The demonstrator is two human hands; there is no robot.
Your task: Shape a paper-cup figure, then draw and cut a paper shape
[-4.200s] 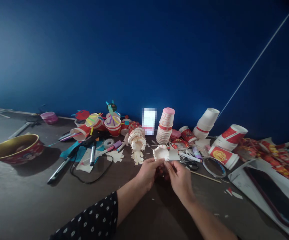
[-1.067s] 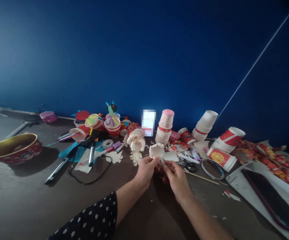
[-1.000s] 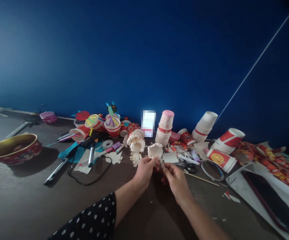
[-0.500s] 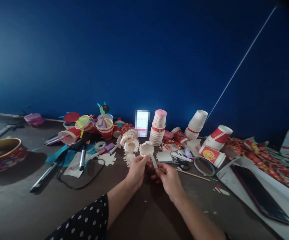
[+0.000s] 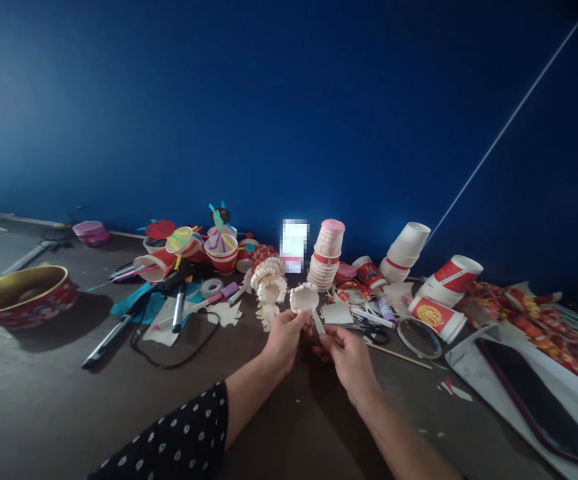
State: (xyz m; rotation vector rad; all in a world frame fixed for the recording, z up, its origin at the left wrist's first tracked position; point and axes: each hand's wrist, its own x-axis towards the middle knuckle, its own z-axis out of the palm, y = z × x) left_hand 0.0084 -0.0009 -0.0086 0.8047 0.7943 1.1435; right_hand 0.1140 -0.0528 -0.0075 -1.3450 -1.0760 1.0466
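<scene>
Between finger and thumb, my left hand (image 5: 285, 339) pinches a white paper piece (image 5: 305, 299) with a round, scalloped edge, like a cut-up cup. A narrow white strip (image 5: 319, 324) runs down from its right side into the closed fingers of my right hand (image 5: 347, 357). Some of the fingertips on both hands are hidden. Just beyond my left hand lie several nested white frilled paper pieces (image 5: 270, 291). Behind the held piece stands a stack of paper cups (image 5: 325, 263) topped in pink.
Markers and scissors (image 5: 381, 332) lie right of my hands, near a tape roll (image 5: 419, 338) and tipped cups (image 5: 436, 313). A phone (image 5: 539, 403) rests on a white tray at the right. Leftward are a red-and-gold bowl (image 5: 23, 308), a cable (image 5: 179, 365) and decorated cups (image 5: 221, 255).
The whole view has shifted, so the table things sit further right in the picture. Both hands keep their hold, with little visible change in the paper piece.
</scene>
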